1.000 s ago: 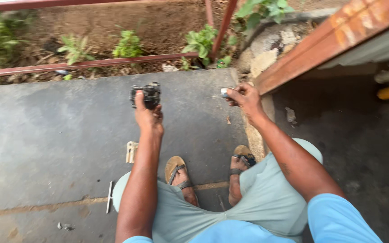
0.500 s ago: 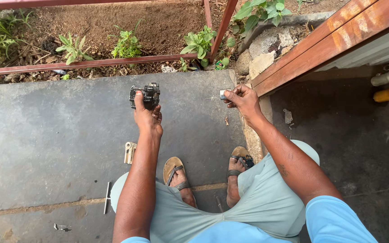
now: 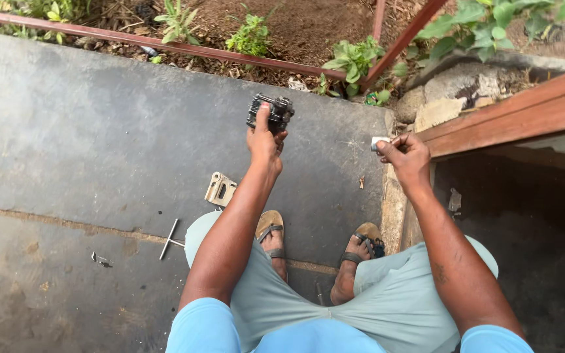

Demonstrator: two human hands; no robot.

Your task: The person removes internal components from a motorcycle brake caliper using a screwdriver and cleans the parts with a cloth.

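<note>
My left hand (image 3: 263,142) is raised over the concrete slab (image 3: 99,131) and grips a dark, greasy metal machine part (image 3: 270,112) by its lower side. My right hand (image 3: 405,155) is held out to the right, fingers closed on a small silvery cylindrical piece (image 3: 378,144) that sticks out at the thumb side. The two hands are well apart. Below them are my knees in pale green trousers and my feet in brown sandals (image 3: 271,230).
A beige metal bracket (image 3: 220,189) lies on the slab left of my left arm. A T-shaped metal tool (image 3: 170,239) and a small dark bit (image 3: 101,260) lie further left. A rusty rail (image 3: 165,46), soil and plants border the far edge; a wooden beam (image 3: 511,117) runs at right.
The view has shifted, and both hands sit a little lower and further right in frame. Each hand keeps its grip; the objects on the slab have not moved.
</note>
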